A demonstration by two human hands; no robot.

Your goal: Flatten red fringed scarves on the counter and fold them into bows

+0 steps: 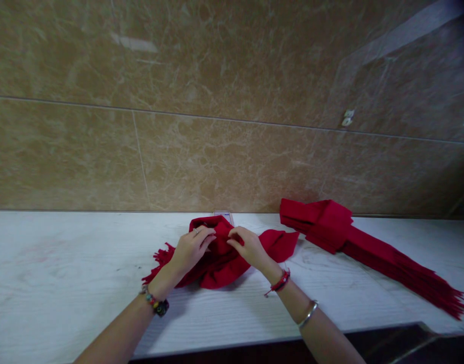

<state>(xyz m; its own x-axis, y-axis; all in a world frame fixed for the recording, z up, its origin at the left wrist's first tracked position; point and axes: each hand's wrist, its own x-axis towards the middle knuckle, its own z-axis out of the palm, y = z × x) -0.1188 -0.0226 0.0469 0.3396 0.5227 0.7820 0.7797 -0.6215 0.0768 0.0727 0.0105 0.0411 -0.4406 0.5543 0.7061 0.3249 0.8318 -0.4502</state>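
Observation:
A red fringed scarf (224,273) lies bunched up on the white tabletop, its fringe spread to the left and a loose end reaching right. My left hand (194,248), with a ring on one finger, pinches the cloth near the top of the bunch. Opposite it, my right hand (250,246) has thumb and fingers brought together on the same cloth. A small gap separates the two hands. Whatever the fingertips grip besides cloth is too small to make out. Partly hidden behind the scarf, a small clear-and-white flat case (223,216) sits by the wall.
To the right lies a stack of red fringed scarves (387,253), wrapped across by a folded band. The white wood-grain table (65,303) meets a brown marble-tiled wall (217,162) at its back. Its front edge runs below my wrists, with something dark (391,344) beneath.

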